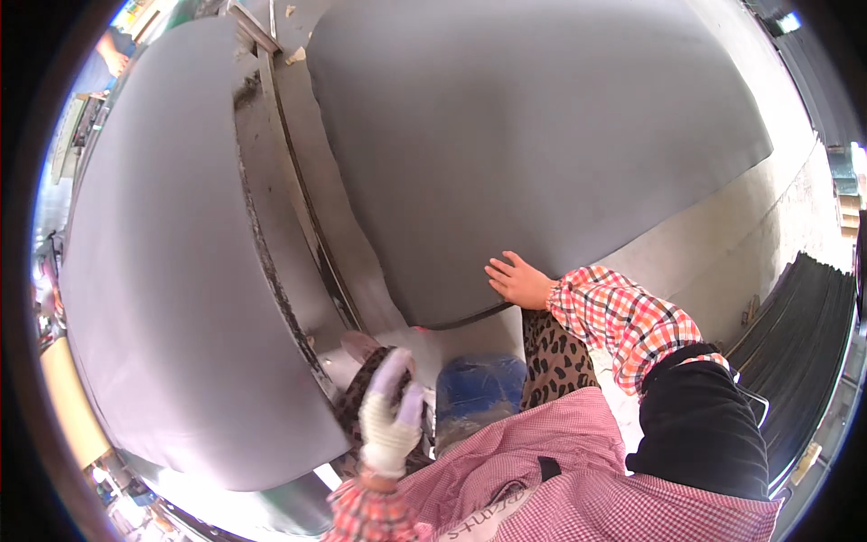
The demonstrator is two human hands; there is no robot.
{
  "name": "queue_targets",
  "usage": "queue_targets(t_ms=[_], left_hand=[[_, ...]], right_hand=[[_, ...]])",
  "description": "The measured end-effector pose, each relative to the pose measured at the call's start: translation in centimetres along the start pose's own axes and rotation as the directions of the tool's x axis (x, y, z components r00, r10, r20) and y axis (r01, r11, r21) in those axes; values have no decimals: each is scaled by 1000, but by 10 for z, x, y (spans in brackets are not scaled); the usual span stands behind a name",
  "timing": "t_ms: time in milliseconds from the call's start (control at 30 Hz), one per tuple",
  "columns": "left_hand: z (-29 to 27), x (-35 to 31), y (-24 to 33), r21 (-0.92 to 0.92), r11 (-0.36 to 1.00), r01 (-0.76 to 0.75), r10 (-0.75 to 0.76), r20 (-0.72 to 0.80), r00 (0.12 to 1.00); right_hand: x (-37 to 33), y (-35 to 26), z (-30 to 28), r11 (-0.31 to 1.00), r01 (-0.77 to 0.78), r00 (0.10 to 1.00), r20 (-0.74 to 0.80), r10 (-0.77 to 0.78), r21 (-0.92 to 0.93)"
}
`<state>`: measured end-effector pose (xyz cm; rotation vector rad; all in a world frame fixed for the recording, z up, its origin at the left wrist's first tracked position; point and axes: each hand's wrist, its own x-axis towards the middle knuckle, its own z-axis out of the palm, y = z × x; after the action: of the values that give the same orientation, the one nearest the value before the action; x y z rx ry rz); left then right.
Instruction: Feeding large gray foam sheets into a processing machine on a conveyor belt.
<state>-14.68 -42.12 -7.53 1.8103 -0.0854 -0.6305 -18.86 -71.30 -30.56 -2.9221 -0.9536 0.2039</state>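
My right hand [522,282] is bare and lies with spread fingers on the near edge of a large dark grey sheet [551,135]. The sheet is spread over a pale work table [713,244]. Lower down, my left hand [390,425] wears a whitish glove with purple fingertips. It hovers over my lap, its thumb and fingers apart, with nothing visible in it. To its left a second grey sheet [172,271] drapes over a rounded surface, its right edge running close to the hand.
A metal rail [302,194] runs between the two grey sheets. A blue, worn object [479,388] is between my knees. At right stands a stack of thin black sheets [795,330]. Another person's arm [110,56] shows at the far upper left.
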Motion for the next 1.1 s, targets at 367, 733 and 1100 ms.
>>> queue_targets(t_ms=[367,733,1100], left_hand=[[55,62,-171,-799,230,556,-792,178,584],[32,160,-115,-860,298,415,-699,99,709],[-66,255,334,230,851,-472,515,-196,834]], right_hand=[[20,3,-24,987,24,998,47,-32,162],[-34,19,-206,879,-85,817,-471,331,469],[-106,106,-291,664,-696,580,-331,745,275]])
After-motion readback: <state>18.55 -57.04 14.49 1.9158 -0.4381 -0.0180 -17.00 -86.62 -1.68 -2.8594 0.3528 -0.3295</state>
